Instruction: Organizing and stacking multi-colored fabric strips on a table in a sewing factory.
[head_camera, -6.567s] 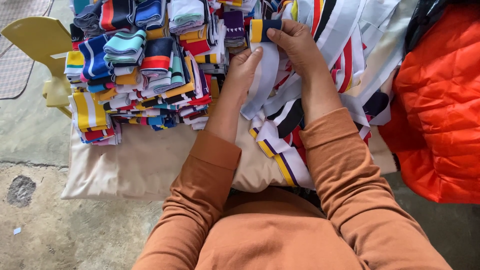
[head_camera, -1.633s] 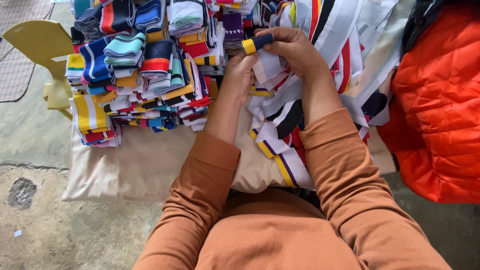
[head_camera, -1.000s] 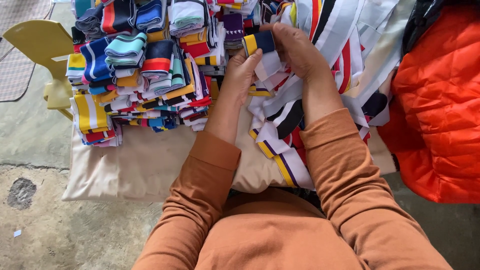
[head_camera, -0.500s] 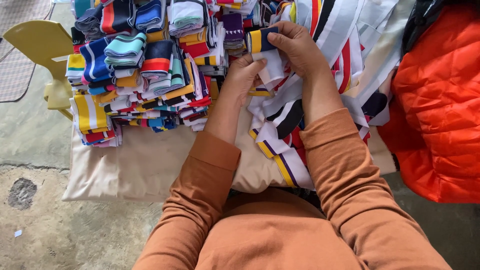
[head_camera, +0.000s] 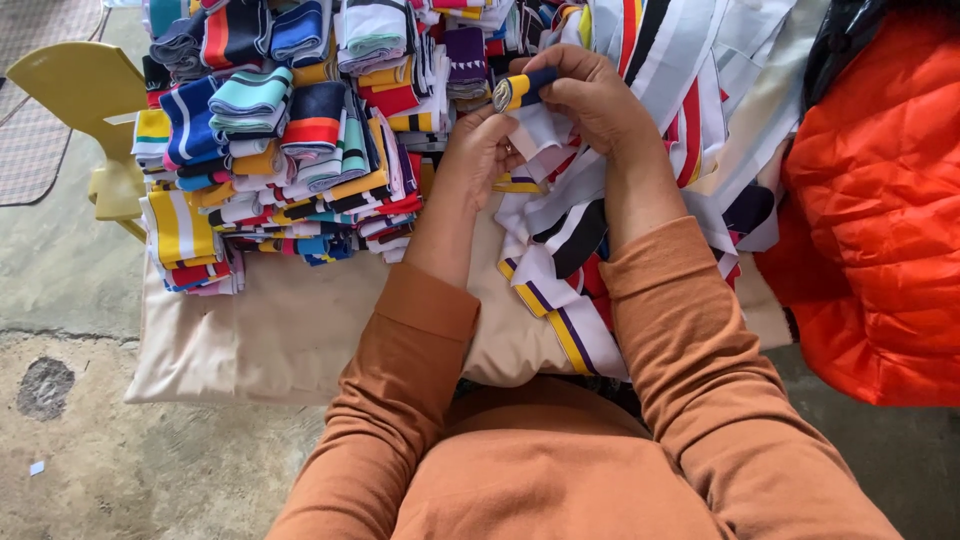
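A striped knitted band (head_camera: 525, 92), yellow, navy and white, is partly rolled into a small coil. My right hand (head_camera: 590, 95) grips the coil from above. My left hand (head_camera: 478, 150) pinches the white tail of the same band just below it. Both arms wear orange sleeves. Under my hands lies a loose heap of unrolled striped bands (head_camera: 640, 160) in white, red, black and yellow. Left of my hands is a pile of folded and rolled bands (head_camera: 290, 130) in many colours.
The bands rest on a beige cloth (head_camera: 290, 330) spread over a concrete floor (head_camera: 90, 470). A yellow plastic chair (head_camera: 85, 95) stands at the far left. An orange padded jacket (head_camera: 880, 220) lies at the right.
The coil has turned between my fingers and taken up more of the band. My hands have stayed in the same place above the loose heap.
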